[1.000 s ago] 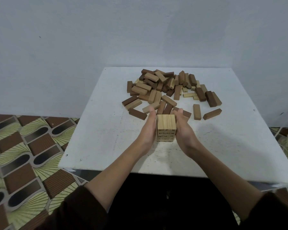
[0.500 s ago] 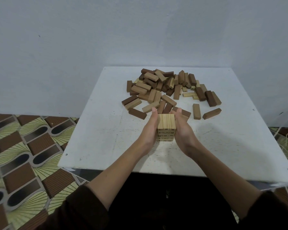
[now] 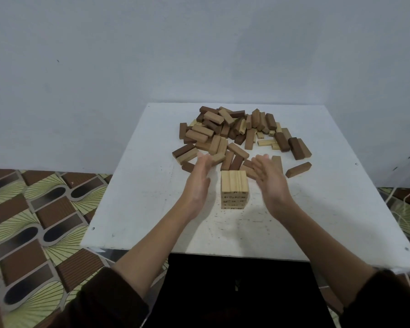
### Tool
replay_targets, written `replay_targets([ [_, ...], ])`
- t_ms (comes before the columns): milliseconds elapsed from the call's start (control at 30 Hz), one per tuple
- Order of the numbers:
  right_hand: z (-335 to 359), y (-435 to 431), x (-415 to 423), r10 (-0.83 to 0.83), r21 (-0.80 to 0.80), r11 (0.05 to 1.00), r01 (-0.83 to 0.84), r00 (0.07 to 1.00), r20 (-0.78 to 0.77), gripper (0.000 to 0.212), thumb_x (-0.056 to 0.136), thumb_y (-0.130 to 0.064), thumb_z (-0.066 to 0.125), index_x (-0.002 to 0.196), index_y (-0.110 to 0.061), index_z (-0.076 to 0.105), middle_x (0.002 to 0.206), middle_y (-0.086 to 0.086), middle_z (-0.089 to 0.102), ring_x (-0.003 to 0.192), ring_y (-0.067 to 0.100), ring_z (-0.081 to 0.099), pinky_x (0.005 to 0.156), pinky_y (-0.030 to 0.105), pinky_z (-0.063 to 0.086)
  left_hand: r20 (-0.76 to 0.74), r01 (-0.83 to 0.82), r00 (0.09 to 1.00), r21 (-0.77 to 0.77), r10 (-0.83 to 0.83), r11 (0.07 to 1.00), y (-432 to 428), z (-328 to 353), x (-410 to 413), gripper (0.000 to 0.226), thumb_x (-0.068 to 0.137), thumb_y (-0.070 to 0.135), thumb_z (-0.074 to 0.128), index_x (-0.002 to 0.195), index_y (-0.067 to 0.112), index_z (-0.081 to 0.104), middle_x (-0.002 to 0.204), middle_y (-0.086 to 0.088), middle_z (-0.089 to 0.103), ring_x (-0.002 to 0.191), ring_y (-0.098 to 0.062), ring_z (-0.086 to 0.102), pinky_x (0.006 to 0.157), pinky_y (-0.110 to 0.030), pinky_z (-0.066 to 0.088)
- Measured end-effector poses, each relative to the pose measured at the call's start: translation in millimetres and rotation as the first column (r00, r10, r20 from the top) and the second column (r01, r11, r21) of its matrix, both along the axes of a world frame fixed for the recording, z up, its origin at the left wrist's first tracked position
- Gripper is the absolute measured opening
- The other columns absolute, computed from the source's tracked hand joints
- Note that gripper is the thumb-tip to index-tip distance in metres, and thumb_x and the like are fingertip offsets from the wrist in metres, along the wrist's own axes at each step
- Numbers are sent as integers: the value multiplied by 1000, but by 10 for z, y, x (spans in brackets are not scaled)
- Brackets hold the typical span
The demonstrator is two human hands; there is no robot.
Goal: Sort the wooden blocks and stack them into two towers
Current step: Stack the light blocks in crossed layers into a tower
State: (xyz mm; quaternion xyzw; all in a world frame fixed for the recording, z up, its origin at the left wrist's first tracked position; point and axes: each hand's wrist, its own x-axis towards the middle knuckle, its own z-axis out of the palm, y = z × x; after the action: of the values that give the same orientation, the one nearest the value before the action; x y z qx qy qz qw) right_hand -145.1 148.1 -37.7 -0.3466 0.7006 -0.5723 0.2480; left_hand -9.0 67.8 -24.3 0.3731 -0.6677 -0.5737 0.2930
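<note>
A short tower of light wooden blocks (image 3: 234, 189), several layers high, stands near the middle of the white table (image 3: 133, 200). My left hand (image 3: 198, 179) is just left of the tower with straight fingers, a small gap away from it. My right hand (image 3: 269, 178) is on the tower's right side, also flat and apart from it. Behind the tower lies a loose heap of light and dark brown blocks (image 3: 234, 131). Both hands hold nothing.
A single brown block (image 3: 298, 169) lies apart at the right of the heap. The table stands against a grey wall, with patterned floor (image 3: 33, 221) to its left and right. The table's front edge is close to my body.
Both hands pressed against the tower's sides before; now they have moved outward and let go. The tower stands by itself, unmoved.
</note>
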Motion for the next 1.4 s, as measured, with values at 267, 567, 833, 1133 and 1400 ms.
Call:
replay_targets([
  [267, 84, -430, -748, -59, 271, 948, 169, 927, -370, 35, 90, 7, 41, 118, -3, 60, 124, 8, 57, 107, 16, 52, 78, 6, 34, 246, 141, 965, -196, -91, 970, -520, 124, -293, 23, 97, 17, 48, 116, 10, 60, 114, 2, 59, 97, -6, 54, 73, -5, 42],
  [567, -61, -748, -1358, 381, 621, 760, 190, 645, -663, 26, 83, 9, 49, 105, 0, 57, 117, 16, 48, 104, 30, 49, 85, 40, 47, 533, 447, 832, -476, -156, 758, -975, 54, -1028, 27, 93, 7, 51, 118, 3, 59, 118, -9, 54, 112, -20, 49, 90, -19, 34],
  [833, 9, -867, -1512, 599, 724, 676, 135, 471, -647, 23, 85, 9, 47, 103, 2, 60, 116, 14, 43, 103, 28, 47, 76, 33, 42, 677, 568, 729, -518, -99, 640, -1293, -5, -1472, 37, 84, -2, 56, 120, -2, 48, 128, -16, 43, 117, -30, 43, 96, -40, 39],
  [1133, 99, -896, -1468, 640, 761, 648, 30, 520, -566, 33, 84, -26, 59, 111, -8, 55, 115, 9, 51, 111, 26, 44, 88, 37, 42, 719, 622, 690, -530, -83, 577, -1466, -20, -1744, 40, 79, 0, 51, 119, 3, 48, 118, -15, 52, 112, -30, 41, 89, -34, 34],
  [1400, 309, -867, -1368, 341, 528, 849, -27, 791, -508, 26, 80, -24, 68, 93, -3, 61, 84, 6, 53, 69, 16, 49, 58, 25, 38, 559, 438, 826, -558, -71, 704, -1432, 75, -1641, 30, 80, 2, 56, 109, -3, 58, 113, -16, 41, 94, -22, 39, 84, -28, 39],
])
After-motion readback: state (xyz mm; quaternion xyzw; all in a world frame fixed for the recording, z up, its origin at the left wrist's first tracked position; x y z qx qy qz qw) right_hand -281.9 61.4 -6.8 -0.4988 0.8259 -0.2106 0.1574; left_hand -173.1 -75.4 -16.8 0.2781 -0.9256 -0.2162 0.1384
